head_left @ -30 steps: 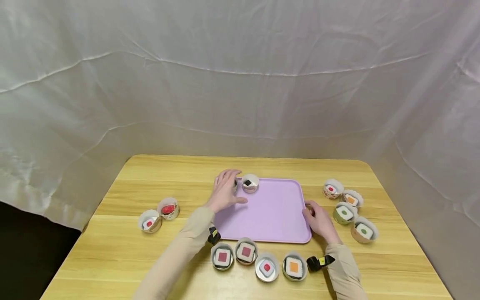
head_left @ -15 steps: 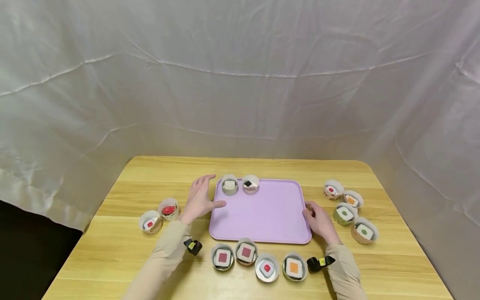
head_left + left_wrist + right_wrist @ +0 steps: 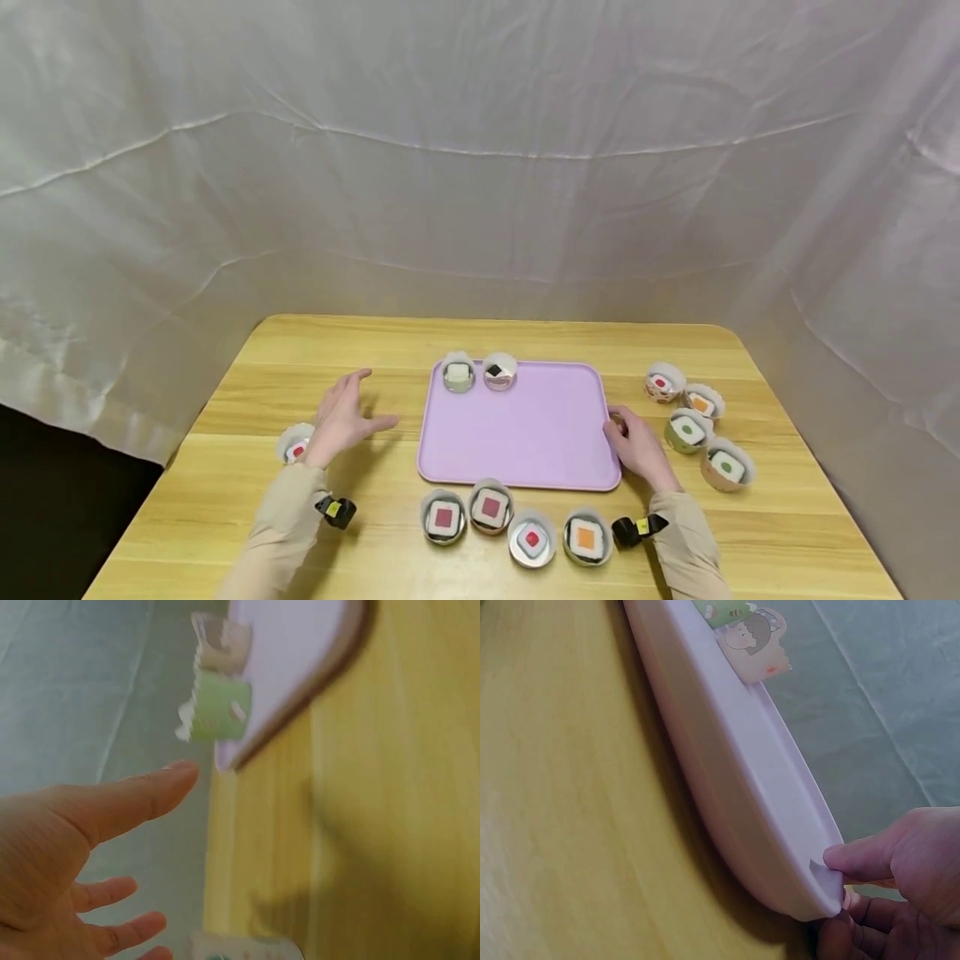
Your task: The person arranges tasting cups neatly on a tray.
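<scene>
My left hand (image 3: 343, 421) is held over the left part of the table, thumb and fingers spread, with nothing in it. It hides the paper cup with the red piece; beside it a paper cup with a white, red-centred sushi piece (image 3: 297, 451) peeks out. My right hand (image 3: 636, 446) pinches the right rim of the lilac tray (image 3: 525, 429), thumb on top and fingers beneath, as the right wrist view shows. On the tray's far left stand a green cup with a pale piece (image 3: 458, 373) and a pinkish cup with a black-topped piece (image 3: 498, 372).
In front of the tray sits a row of several sushi cups, including one with an orange square (image 3: 585, 537) and one with a red centre (image 3: 532, 540). Another group of cups (image 3: 686, 429) stands to the right. Grey cloth (image 3: 480, 208) hangs behind the wooden table (image 3: 390, 550).
My left hand has withdrawn from the green cup at the tray's far left corner and moved left and nearer, over the left cups. The right hand has stayed on the tray rim.
</scene>
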`<move>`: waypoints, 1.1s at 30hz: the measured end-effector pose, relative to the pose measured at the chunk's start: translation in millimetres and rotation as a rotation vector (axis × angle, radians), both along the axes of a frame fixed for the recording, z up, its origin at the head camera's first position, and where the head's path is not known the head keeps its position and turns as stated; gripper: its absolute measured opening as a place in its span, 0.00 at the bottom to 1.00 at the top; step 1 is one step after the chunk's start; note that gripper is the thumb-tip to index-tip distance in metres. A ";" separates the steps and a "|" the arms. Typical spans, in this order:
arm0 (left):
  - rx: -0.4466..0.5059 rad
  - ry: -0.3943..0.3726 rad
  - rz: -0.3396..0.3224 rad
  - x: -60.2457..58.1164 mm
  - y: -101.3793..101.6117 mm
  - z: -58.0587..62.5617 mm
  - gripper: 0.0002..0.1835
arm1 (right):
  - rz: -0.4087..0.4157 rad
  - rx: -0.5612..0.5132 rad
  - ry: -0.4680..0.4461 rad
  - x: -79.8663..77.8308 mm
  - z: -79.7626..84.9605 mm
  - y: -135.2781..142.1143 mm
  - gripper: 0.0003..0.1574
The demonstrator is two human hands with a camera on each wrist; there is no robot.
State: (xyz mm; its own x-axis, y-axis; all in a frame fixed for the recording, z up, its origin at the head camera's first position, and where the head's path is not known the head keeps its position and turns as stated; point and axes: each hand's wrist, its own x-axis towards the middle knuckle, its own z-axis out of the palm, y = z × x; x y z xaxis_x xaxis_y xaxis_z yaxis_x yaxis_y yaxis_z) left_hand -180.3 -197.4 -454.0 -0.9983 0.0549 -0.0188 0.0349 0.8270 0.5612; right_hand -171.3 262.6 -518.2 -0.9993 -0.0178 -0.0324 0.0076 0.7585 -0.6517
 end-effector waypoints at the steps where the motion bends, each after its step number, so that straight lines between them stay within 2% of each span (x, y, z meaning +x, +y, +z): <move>1: -0.006 -0.004 0.009 0.7 -3.1 -1.1 0.52 | -0.001 -0.004 0.005 0.3 0.0 -0.1 0.26; 8: -0.016 -0.047 0.050 4.9 -17.7 -5.5 0.55 | 0.011 -0.020 0.082 1.7 -2.3 -1.5 0.25; 16: -0.040 -0.114 0.066 6.6 -28.4 -8.1 0.57 | 0.004 -0.002 -0.001 -0.5 -0.6 -0.6 0.25; 23: -0.025 -0.189 0.075 6.5 -30.0 -10.7 0.58 | -0.002 0.010 -0.018 -0.8 0.7 -1.0 0.26; 33: -0.073 -0.164 0.066 6.7 -33.2 -16.2 0.53 | -0.005 0.000 -0.022 0.9 1.6 -1.5 0.25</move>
